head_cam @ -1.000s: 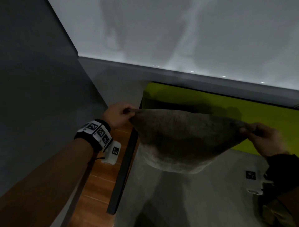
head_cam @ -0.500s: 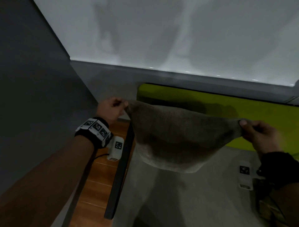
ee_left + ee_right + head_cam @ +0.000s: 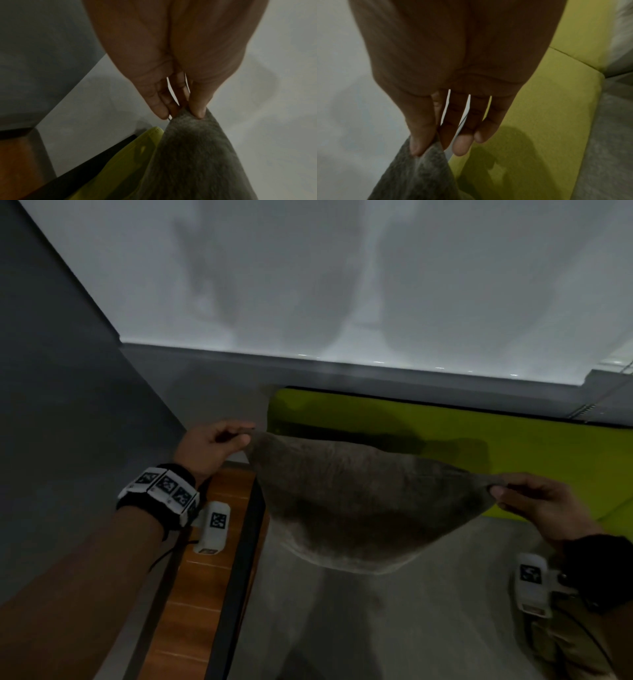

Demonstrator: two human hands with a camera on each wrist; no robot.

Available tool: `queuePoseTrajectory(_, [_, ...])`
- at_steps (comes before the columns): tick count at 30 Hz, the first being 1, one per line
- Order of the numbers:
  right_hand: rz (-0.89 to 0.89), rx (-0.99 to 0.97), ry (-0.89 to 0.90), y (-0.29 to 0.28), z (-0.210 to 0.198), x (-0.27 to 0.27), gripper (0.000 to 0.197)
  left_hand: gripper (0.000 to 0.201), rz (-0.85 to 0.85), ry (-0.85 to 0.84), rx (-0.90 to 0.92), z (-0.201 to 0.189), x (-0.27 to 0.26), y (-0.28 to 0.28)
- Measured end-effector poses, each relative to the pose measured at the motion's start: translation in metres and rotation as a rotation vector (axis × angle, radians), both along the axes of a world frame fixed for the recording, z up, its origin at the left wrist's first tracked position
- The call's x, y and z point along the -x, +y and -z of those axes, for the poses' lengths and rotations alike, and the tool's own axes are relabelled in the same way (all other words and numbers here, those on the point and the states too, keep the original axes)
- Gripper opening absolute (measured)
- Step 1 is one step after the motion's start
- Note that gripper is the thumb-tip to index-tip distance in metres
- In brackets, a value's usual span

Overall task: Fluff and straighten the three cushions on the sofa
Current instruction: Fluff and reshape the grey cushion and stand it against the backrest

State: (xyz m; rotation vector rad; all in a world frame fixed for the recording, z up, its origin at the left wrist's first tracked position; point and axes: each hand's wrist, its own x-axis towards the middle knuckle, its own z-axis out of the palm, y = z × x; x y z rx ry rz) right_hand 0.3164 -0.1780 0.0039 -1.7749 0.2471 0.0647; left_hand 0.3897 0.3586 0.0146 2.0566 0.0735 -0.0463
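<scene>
A grey-brown fuzzy cushion (image 3: 359, 501) hangs in the air above the sofa seat (image 3: 428, 628), sagging between its two top corners. My left hand (image 3: 219, 446) pinches the left corner, thumb against fingers (image 3: 197, 108) on the grey fabric (image 3: 197, 155). My right hand (image 3: 534, 501) pinches the right corner (image 3: 419, 162) between thumb and forefinger, while the other fingers (image 3: 462, 146) stay straight. The sofa's yellow-green backrest (image 3: 513, 440) stands behind the cushion. No other cushion is in view.
A dark sofa frame edge (image 3: 239, 559) runs down the left of the seat, with wooden floor (image 3: 198, 594) beside it. A grey wall (image 3: 51, 405) rises on the left and a pale wall (image 3: 342, 268) behind the sofa.
The cushion has been lifted a little and both hands have risen with it, still pinching the corners. The view has shifted slightly leftward.
</scene>
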Motion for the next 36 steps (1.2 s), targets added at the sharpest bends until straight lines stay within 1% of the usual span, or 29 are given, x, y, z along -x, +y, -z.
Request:
queuePoseTrajectory(3, [0.03,-0.062,-0.013,-0.003,-0.004,0.003,0.072,0.022,-0.041,-0.047,-0.034,0.0,0.002,0.001])
queuePoseTrajectory(6, [0.146,-0.154,-0.02,-0.004,-0.004,-0.001,0.066,0.025,-0.082,-0.034,0.037,0.005,-0.004,0.001])
queuePoseTrajectory(7, [0.176,-0.174,-0.024,-0.003,-0.008,-0.001,0.064,0.027,-0.068,-0.028,0.042,0.005,-0.004,0.003])
queuePoseTrajectory(9, [0.165,-0.164,-0.014,-0.002,-0.01,-0.002,0.067,0.037,-0.029,-0.066,-0.051,0.011,-0.004,0.013])
queuePoseTrajectory(10, [0.133,-0.137,0.015,0.002,-0.011,0.0,0.072,0.033,-0.022,-0.078,-0.111,0.013,-0.005,0.016])
queuePoseTrajectory(11, [0.091,-0.089,0.049,0.006,-0.01,0.001,0.072,0.022,-0.035,-0.087,-0.147,0.013,-0.005,0.018])
queuePoseTrajectory(12, [0.035,-0.056,0.071,0.01,-0.007,0.004,0.064,0.016,-0.021,-0.074,-0.177,0.016,-0.007,0.024])
queuePoseTrajectory(14, [-0.059,0.062,0.037,0.019,0.0,0.006,0.035,0.021,-0.025,-0.05,-0.186,0.029,-0.011,0.037])
queuePoseTrajectory(15, [-0.05,0.112,-0.001,0.022,0.002,0.007,0.019,0.024,-0.045,-0.052,-0.19,0.031,-0.014,0.039])
queuePoseTrajectory(16, [-0.018,0.112,-0.016,0.022,0.004,0.005,0.009,0.023,-0.056,-0.052,-0.203,0.022,-0.011,0.032])
queuePoseTrajectory(17, [0.034,0.129,-0.024,0.024,0.002,0.003,0.023,0.019,-0.06,-0.054,-0.217,0.014,-0.01,0.025])
queuePoseTrajectory(18, [0.08,0.112,-0.033,0.023,0.003,0.0,0.03,0.015,-0.069,-0.061,-0.223,0.008,-0.01,0.018])
queuePoseTrajectory(19, [0.123,0.104,0.0,0.024,0.001,-0.001,0.025,0.015,-0.087,-0.078,-0.231,0.005,-0.009,0.011])
queuePoseTrajectory(20, [0.151,0.093,0.017,0.026,0.002,-0.004,0.014,0.018,-0.115,-0.098,-0.218,0.003,-0.008,0.006])
queuePoseTrajectory(21, [0.19,0.117,0.044,0.028,0.001,-0.005,0.027,0.021,-0.165,-0.124,-0.189,0.001,-0.007,0.002])
queuePoseTrajectory(22, [0.203,0.169,0.055,0.028,0.005,-0.006,0.05,0.024,-0.234,-0.147,-0.156,-0.002,-0.005,-0.001])
queuePoseTrajectory(23, [0.254,0.272,0.031,0.033,0.001,-0.002,0.068,0.025,-0.323,-0.172,-0.134,-0.005,-0.002,-0.004])
queuePoseTrajectory(24, [0.32,0.389,-0.04,0.04,-0.003,0.003,0.076,0.025,-0.402,-0.206,-0.127,-0.007,0.003,-0.006])
queuePoseTrajectory(25, [0.375,0.538,-0.163,0.048,-0.01,0.011,0.072,0.022,-0.434,-0.242,-0.138,-0.011,0.012,-0.012])
queuePoseTrajectory(26, [0.377,0.654,-0.334,0.059,-0.018,0.02,0.058,0.016,-0.401,-0.285,-0.165,-0.016,0.025,-0.022])
queuePoseTrajectory(27, [0.316,0.74,-0.484,0.076,-0.025,0.03,0.045,0.013,-0.316,-0.355,-0.215,-0.019,0.04,-0.036])
queuePoseTrajectory(28, [0.205,0.804,-0.612,0.1,-0.028,0.042,0.038,0.015,-0.205,-0.436,-0.28,-0.022,0.056,-0.052])
queuePoseTrajectory(29, [0.062,0.828,-0.712,0.127,-0.027,0.054,0.038,0.018,-0.089,-0.498,-0.33,-0.021,0.072,-0.066])
queuePoseTrajectory(30, [-0.1,0.841,-0.765,0.151,-0.019,0.063,0.041,0.018,0.034,-0.541,-0.36,-0.015,0.087,-0.079])
queuePoseTrajectory(32, [-0.403,0.91,-0.732,0.19,0.009,0.077,0.052,0.028,0.277,-0.574,-0.42,0.006,0.111,-0.103])
queuePoseTrajectory(33, [-0.505,0.971,-0.684,0.203,0.025,0.081,0.057,0.035,0.391,-0.551,-0.45,0.021,0.118,-0.112])
queuePoseTrajectory(34, [-0.567,1.031,-0.624,0.211,0.04,0.079,0.059,0.043,0.486,-0.509,-0.516,0.037,0.121,-0.118])
queuePoseTrajectory(35, [-0.593,1.071,-0.549,0.215,0.051,0.072,0.06,0.05,0.537,-0.464,-0.619,0.051,0.119,-0.121])
queuePoseTrajectory(36, [-0.583,1.109,-0.477,0.216,0.057,0.06,0.061,0.055,0.547,-0.419,-0.729,0.062,0.111,-0.12])
